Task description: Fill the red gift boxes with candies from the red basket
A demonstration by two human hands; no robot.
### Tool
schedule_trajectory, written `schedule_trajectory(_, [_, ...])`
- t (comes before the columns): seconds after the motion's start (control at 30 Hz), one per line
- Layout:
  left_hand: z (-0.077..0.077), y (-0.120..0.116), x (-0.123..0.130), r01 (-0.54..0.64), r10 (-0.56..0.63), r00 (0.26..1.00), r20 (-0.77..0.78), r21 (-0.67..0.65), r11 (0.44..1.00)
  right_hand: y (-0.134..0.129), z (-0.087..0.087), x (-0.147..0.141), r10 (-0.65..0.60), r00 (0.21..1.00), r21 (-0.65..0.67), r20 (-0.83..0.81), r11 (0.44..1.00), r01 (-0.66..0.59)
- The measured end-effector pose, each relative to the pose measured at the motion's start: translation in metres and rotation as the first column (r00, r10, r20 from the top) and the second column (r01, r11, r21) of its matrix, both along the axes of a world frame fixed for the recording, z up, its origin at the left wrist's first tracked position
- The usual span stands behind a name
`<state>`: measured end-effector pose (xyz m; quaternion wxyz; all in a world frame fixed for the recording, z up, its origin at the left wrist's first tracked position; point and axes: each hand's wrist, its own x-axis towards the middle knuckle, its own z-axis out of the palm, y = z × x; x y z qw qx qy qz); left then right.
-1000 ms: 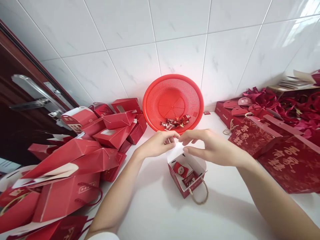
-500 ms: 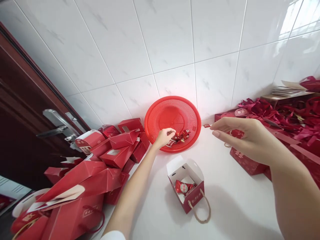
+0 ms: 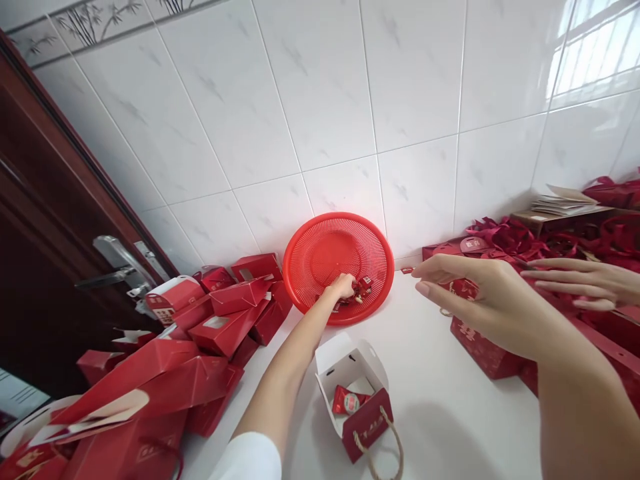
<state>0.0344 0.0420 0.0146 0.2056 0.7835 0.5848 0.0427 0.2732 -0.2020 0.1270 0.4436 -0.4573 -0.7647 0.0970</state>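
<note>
My left hand (image 3: 344, 285) is inside the red plastic basket (image 3: 293, 250), low among wrapped candies (image 3: 364, 287). Its fingers curl closed, and whatever they pinch is too small to make out. Between my arms stands a small red gift box (image 3: 369, 423), its white lid flaps up and a rope handle at the front. A red-wrapped candy (image 3: 346, 399) lies in that box. Over the right part of the table, my right hand (image 3: 475, 293) hovers with thumb and fingers apart, holding nothing. A dark red box (image 3: 483, 350) is beneath it.
Red boxes (image 3: 230, 327) are heaped on the left beside a dark door (image 3: 40, 220) with a metal handle. Another person's hand (image 3: 585, 283) reaches in from the right over red boxes and ribbons (image 3: 515, 233). A tiled wall (image 3: 335, 107) rises behind the basket.
My left hand has moved deeper among the candies in the basket. Another person's hand has come into view at the right. The camera has tilted up slightly; my right hand keeps its shape.
</note>
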Motion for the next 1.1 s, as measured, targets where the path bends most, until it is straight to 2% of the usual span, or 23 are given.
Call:
schedule_trajectory(0.17, [0.003, -0.003, -0.010, -0.045, 0.033, 0.980, 0.196, 0.056, 0.997, 0.005, -0.001, 0.001, 0.011, 0.998, -0.029, 0.064, 1.000, -0.009])
schedule_trajectory(0.3, [0.012, -0.020, -0.021, -0.033, -0.023, 0.887, 0.461, 0.113, 0.993, 0.010, -0.003, 0.003, 0.021, 0.997, -0.056, 0.072, 0.998, -0.017])
schedule_trajectory(0.4, [0.018, -0.044, -0.032, -0.012, -0.062, 0.790, 0.610, 0.117, 0.993, 0.017, -0.006, 0.000, 0.026, 0.995, -0.088, 0.097, 0.996, -0.017])
schedule_trajectory(0.53, [0.028, -0.087, -0.046, 0.015, -0.086, 0.669, 0.738, 0.102, 0.995, 0.028, -0.011, -0.010, 0.033, 0.981, -0.135, 0.193, 0.991, -0.007])
schedule_trajectory(0.63, [0.039, -0.122, -0.055, 0.104, -0.115, 0.583, 0.804, 0.066, 0.992, 0.030, -0.014, -0.020, 0.072, 0.963, -0.171, 0.258, 0.985, -0.028])
schedule_trajectory(0.73, [0.050, -0.152, -0.061, 0.268, -0.178, 0.621, 0.763, 0.006, 0.963, 0.030, -0.016, -0.030, 0.131, 0.943, -0.195, 0.305, 0.978, -0.073])
schedule_trajectory(0.83, [0.056, -0.170, -0.066, 0.406, -0.340, 0.690, 0.638, 0.047, 0.913, 0.029, -0.019, -0.040, 0.181, 0.919, -0.216, 0.349, 0.970, -0.110])
schedule_trajectory(0.9, [0.056, -0.175, -0.069, 0.413, -0.411, 0.716, 0.564, 0.132, 0.901, 0.030, -0.023, -0.045, 0.201, 0.904, -0.239, 0.378, 0.964, -0.114])
schedule_trajectory(0.97, [0.054, -0.176, -0.071, 0.382, -0.417, 0.732, 0.538, 0.183, 0.906, 0.031, -0.027, -0.048, 0.220, 0.888, -0.274, 0.403, 0.955, -0.112])
schedule_trajectory(1.1, [0.055, -0.176, -0.079, 0.377, -0.403, 0.782, 0.475, 0.155, 0.913, 0.031, -0.033, -0.056, 0.275, 0.861, -0.360, 0.427, 0.926, -0.117])
